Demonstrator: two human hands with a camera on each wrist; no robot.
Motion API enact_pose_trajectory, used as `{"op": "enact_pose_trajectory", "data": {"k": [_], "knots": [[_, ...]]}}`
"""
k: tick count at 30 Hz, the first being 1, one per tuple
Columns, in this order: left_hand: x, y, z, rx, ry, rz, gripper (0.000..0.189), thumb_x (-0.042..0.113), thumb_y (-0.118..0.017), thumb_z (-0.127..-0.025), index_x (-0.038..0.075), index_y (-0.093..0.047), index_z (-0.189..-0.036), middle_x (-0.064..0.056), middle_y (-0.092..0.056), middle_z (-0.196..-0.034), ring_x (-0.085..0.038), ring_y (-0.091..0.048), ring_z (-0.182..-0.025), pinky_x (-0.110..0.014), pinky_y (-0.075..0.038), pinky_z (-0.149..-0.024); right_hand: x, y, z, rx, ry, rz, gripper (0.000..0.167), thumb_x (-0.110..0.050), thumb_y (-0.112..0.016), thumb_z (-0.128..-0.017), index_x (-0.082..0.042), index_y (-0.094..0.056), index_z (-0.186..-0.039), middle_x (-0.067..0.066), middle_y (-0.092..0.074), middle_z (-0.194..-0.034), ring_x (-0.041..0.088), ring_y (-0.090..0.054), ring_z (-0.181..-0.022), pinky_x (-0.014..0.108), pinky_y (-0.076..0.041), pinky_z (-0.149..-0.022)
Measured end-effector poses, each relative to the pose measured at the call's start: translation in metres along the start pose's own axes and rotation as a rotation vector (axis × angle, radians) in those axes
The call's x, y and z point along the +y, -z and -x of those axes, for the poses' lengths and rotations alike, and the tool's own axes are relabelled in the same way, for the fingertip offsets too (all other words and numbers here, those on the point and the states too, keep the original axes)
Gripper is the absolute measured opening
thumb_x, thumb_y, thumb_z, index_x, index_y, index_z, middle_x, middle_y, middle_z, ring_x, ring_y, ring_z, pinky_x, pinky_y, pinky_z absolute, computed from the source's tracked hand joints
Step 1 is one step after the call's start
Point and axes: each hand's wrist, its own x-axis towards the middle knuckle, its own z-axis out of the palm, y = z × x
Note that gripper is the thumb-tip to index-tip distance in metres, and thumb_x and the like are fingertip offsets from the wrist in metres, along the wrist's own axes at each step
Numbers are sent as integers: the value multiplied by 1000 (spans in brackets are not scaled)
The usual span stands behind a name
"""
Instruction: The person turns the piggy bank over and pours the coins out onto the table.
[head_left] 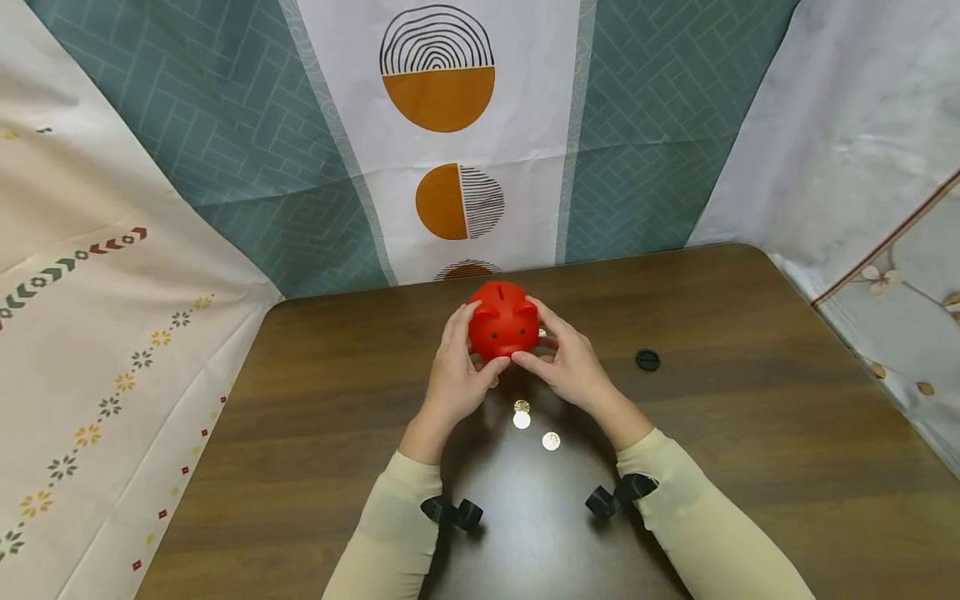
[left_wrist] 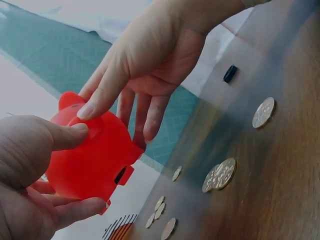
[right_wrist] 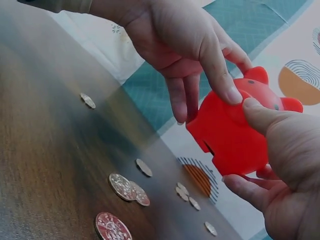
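Head view: red piggy bank (head_left: 503,319) held between both hands above the wooden table (head_left: 750,433), toward its far edge, clear of the surface. Left hand (head_left: 457,375) wraps the bank's left flank, thumb near the snout, fingers curled round the side. Right hand (head_left: 566,360) grips the right flank, thumb tip under the snout, fingers behind. Bank sits between the two palms, forward of the wrists.

Orientation: face and snout point back toward the person; ears up, coin slot on top. Long axis runs snout to tail, roughly away from the person.

Left wrist view: left thumb and fingers pinch the bank (left_wrist: 95,155) from the near side; right hand (left_wrist: 150,65) reaches over from above, thumb pressing near the snout, the other fingers hanging behind the body. Underside opening shows dark, uncovered.

Right wrist view: bank (right_wrist: 235,130) lifted off the table, both thumbs meeting on its front.

Relative to the bank: coins (head_left: 521,415) lie on the table just nearer the person, one more coin (head_left: 551,441) a little farther toward the person. Small black plug (head_left: 648,360) lies on the table to the bank's right, well apart. Patterned curtain (head_left: 450,125) hangs behind.
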Motion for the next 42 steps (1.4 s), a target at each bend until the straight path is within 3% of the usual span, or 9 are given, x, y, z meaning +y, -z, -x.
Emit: {"op": "enact_pose_trajectory", "data": {"k": [6,11,16,19,30,35,39,42], "knots": [[-1,4,0,-37,-4,63,84,11,-79,-80,21,-29,-147,-4,-29,-150,-30,-65,-94,-27,-57,-62,-4,0,4,3,3,37,86,-25,-79,-79,-37,-31,-149,6,-52,-131,30,-64,-102,31,-58,-71],[-4,13,3,-45,-34,10,84,13,-79,-79,19,-29,-146,-3,-37,-143,-30,-62,-101,-36,-58,-74,-9,-4,7,2,30,62,86,-25,-80,-79,-34,-32,-149,7,-54,-130,28,-66,-101,32,-58,-71],[-9,29,10,-63,-18,-13,86,14,-80,-79,21,-28,-147,-5,-39,-141,-33,-62,-98,-43,-57,-74,-15,-14,7,0,71,73,84,-24,-80,-79,-31,-34,-149,8,-53,-133,26,-67,-99,39,-58,-72],[-13,40,15,-70,0,-22,86,14,-80,-79,23,-28,-147,-5,-39,-140,-33,-60,-105,-43,-56,-81,-18,-23,6,-1,95,83,83,-24,-80,-79,-30,-35,-149,9,-53,-132,26,-67,-97,40,-58,-72],[-35,76,38,-60,-22,-23,89,8,-81,-76,21,-28,-147,-9,-36,-146,-35,-57,-114,-47,-52,-88,-30,-64,5,14,165,151,78,-28,-80,-79,-30,-40,-147,6,-57,-127,15,-67,-94,30,-57,-71],[-32,94,51,-59,-54,-14,88,-2,-78,-77,8,-26,-147,-20,-30,-148,-43,-61,-106,-53,-50,-87,-33,-85,2,4,188,143,74,-30,-78,-81,-29,-42,-146,6,-58,-126,15,-66,-94,32,-58,-72],[-26,106,59,-59,-73,-42,86,-6,-77,-76,-2,-25,-144,-27,-31,-144,-44,-63,-102,-53,-51,-85,-34,-102,-1,-17,189,188,72,-35,-76,-83,-29,-41,-146,6,-58,-124,17,-64,-93,27,-56,-73],[-32,111,60,-70,-82,-65,85,-6,-77,-75,-5,-26,-143,-29,-30,-144,-45,-61,-104,-52,-50,-85,-32,-112,-3,-19,181,230,71,-36,-76,-83,-27,-42,-145,5,-60,-120,19,-62,-89,24,-53,-72]]}}
